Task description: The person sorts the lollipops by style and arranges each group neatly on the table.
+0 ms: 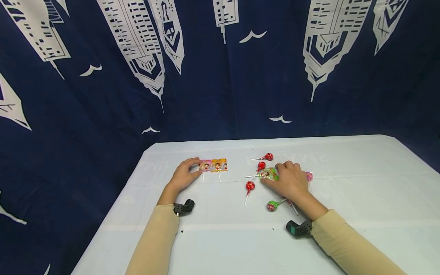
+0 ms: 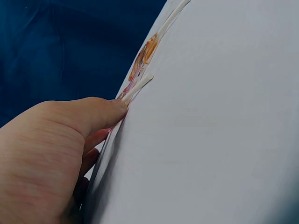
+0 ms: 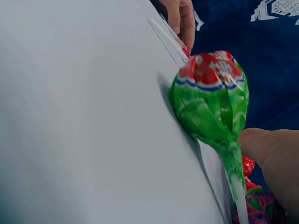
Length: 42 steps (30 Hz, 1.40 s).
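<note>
At the left of the table, my left hand [image 1: 183, 176] pinches the left edge of a flat pink-wrapped lollipop [image 1: 205, 165] between thumb and fingers. Side by side with it lies a flat orange-wrapped lollipop [image 1: 219, 165], both sticks toward me. My right hand [image 1: 291, 180] grips a flat green-wrapped lollipop [image 1: 269, 174], its white stick pointing left. Its far fingers are partly hidden. Round red lollipops [image 1: 250, 185] lie left of that hand. Below it is a round green-and-red lollipop [image 1: 272, 206], large in the right wrist view. A pink lollipop [image 1: 309, 176] shows beyond the right hand.
All of this lies on a white-covered table [image 1: 220, 244]. A dark blue cloth [image 1: 213, 99] printed with white buildings hangs behind the table's far edge. Another stick [image 1: 293, 208] pokes out beneath the right wrist. Small dark specks dot the near tabletop.
</note>
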Available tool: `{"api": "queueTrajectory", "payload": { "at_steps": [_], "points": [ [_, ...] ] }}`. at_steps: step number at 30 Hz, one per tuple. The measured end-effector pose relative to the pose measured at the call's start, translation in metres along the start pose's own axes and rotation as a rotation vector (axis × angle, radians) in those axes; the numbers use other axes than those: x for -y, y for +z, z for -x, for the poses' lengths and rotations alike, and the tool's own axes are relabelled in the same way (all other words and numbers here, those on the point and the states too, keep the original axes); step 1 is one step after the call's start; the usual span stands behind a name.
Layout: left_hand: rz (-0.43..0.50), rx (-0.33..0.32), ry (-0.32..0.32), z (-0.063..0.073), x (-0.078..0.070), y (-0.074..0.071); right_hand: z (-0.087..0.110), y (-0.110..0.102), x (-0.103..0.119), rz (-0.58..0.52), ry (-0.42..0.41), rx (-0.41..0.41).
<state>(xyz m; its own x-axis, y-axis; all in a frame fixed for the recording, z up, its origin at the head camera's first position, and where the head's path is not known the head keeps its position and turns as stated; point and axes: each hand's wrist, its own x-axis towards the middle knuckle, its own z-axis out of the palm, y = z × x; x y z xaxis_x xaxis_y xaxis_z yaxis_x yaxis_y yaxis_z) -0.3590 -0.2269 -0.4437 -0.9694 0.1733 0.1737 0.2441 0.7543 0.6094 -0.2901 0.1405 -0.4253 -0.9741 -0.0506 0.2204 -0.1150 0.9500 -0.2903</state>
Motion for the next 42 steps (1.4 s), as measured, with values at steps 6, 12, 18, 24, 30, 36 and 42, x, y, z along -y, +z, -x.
{"api": "queueTrajectory", "payload": {
  "at_steps": [6,12,18,24,30,36,42],
  "points": [
    [-0.001,0.001,0.007,0.001,-0.001,-0.001,-0.001,0.003,0.004,0.027,0.024,0.011],
    [0.0,-0.002,0.016,0.002,-0.003,-0.001,-0.002,0.005,0.005,0.031,0.043,0.002],
    [0.005,0.006,-0.004,0.002,-0.005,0.0,-0.001,0.005,0.004,0.026,0.053,0.005],
    [-0.002,-0.004,0.007,0.002,-0.004,0.0,-0.002,0.006,0.002,0.024,0.046,0.008],
    [0.0,-0.002,-0.021,0.003,-0.004,0.0,-0.003,0.004,0.002,0.021,0.029,0.032],
    [-0.006,-0.004,-0.028,0.002,-0.003,0.001,-0.005,0.002,-0.002,0.0,-0.006,0.038],
    [-0.004,-0.002,-0.014,0.003,-0.003,0.001,-0.007,0.0,-0.008,-0.067,-0.027,0.05]
  ]
}}
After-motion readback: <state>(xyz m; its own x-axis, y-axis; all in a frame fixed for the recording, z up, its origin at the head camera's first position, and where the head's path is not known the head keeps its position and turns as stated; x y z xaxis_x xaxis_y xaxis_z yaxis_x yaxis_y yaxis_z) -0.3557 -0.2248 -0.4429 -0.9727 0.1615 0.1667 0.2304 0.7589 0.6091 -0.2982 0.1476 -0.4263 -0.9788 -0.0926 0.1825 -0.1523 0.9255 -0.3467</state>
